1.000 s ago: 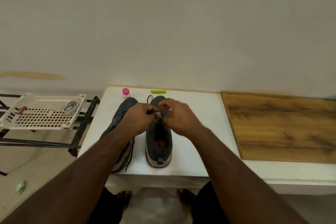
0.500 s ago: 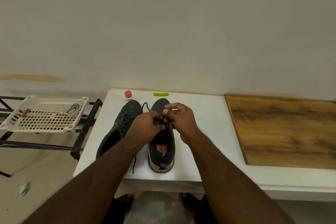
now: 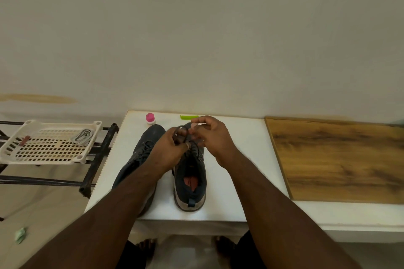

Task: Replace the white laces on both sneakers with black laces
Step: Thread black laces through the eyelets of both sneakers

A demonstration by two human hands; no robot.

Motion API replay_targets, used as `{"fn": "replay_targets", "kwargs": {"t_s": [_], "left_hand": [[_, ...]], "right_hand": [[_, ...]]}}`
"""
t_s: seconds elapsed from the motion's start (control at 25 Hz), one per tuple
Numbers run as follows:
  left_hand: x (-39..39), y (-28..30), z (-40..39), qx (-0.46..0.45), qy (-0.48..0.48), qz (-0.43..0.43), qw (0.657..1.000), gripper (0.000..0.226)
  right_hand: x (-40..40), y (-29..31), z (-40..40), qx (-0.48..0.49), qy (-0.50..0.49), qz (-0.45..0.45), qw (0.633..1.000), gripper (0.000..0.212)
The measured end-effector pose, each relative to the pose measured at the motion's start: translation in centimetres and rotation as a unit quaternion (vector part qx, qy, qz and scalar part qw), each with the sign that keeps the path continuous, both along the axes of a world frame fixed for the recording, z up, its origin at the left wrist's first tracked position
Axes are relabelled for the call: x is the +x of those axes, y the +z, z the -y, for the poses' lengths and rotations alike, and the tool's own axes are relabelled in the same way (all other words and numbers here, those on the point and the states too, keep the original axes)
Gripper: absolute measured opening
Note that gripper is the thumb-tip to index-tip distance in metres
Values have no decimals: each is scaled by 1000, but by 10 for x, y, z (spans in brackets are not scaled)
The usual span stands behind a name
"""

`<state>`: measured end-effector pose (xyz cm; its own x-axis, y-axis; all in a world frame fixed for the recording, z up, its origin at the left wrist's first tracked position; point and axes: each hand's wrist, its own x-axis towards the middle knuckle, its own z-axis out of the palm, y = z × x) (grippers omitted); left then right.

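Two dark sneakers stand side by side on the white worktop (image 3: 240, 159), toes toward twelve o'clock. Both hands work above the right sneaker (image 3: 190, 181): the left hand (image 3: 169, 150) pinches a loop of black lace (image 3: 181, 130) over the tongue, and the right hand (image 3: 211, 137), at three o'clock of it, has its fingers curled and appears to pinch the other strand of the same lace, though the contact point is blurred.

This looks like the tying of the bow on the right sneaker. To do it well, the left hand should keep its loop firm and low against the tongue while the right hand wraps its strand round and feeds it through, then both pull evenly so the bow sits centred and the ends match.

The left sneaker (image 3: 140, 159), at nine o'clock of the right one, already carries black lacing. By count: two sneakers, one pink-capped bottle (image 3: 150, 118) and one green strip (image 3: 188, 117) at the twelve o'clock edge, one wooden board (image 3: 338, 159) at three o'clock, one perforated tray (image 3: 43, 148) at nine o'clock holding one bundle of pale laces (image 3: 84, 136)
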<state>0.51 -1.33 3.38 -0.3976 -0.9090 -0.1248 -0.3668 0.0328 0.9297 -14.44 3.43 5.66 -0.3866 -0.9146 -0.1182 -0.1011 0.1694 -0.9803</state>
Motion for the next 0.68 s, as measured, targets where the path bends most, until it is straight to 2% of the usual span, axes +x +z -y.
{"fn": "replay_targets", "kwargs": {"t_s": [0.04, 0.08, 0.16, 0.2, 0.32, 0.44, 0.56, 0.6, 0.68], "left_hand": [[2, 5, 2, 16, 22, -28, 999, 24], [4, 9, 4, 36, 46, -59, 997, 23], [6, 15, 7, 77, 84, -114, 987, 23], [7, 16, 7, 87, 98, -121, 984, 24], [12, 9, 8, 93, 109, -72, 987, 22], [19, 1, 13, 95, 80, -10, 992, 19], [23, 0, 20, 33, 79, 57, 995, 16], [24, -1, 21, 22, 77, 74, 994, 15], [24, -1, 21, 15, 64, 80, 995, 17]], "right_hand": [[-2, -1, 0, 22, 14, -13, 1000, 17], [-4, -5, -2, 59, 40, -84, 994, 23], [0, -21, -9, 141, 101, -251, 952, 37], [2, -29, -12, 160, 99, -276, 943, 41], [5, -40, -15, 174, 6, -188, 967, 44], [3, -41, -11, 163, -24, -85, 983, 46], [3, -17, -6, 77, -72, 145, 984, 43], [0, -5, -3, 35, -78, 198, 976, 41], [-7, 17, 3, -42, -81, 237, 967, 35]]}}
